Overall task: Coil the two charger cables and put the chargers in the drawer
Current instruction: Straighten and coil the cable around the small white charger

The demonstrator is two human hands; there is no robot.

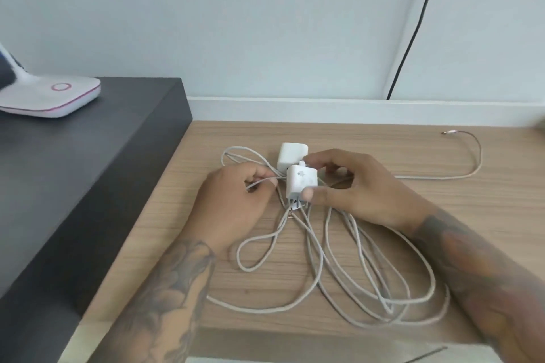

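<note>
Two white charger blocks lie mid-desk among tangled white cables (348,268). My right hand (348,188) pinches the nearer charger (301,183) between thumb and fingers, its metal prongs pointing toward me. The second charger (290,155) rests just behind it on the wood. My left hand (236,200) grips a strand of cable (259,181) left of the chargers. One cable runs right across the desk and ends in a plug tip (445,132). Several loose loops spread toward the front edge. No drawer is in view.
A wooden desk (442,215) meets a white wall at the back. A raised dark shelf (73,171) stands on the left and carries a white device with a pink ring (56,97). A black cord (413,38) hangs down the wall at the right.
</note>
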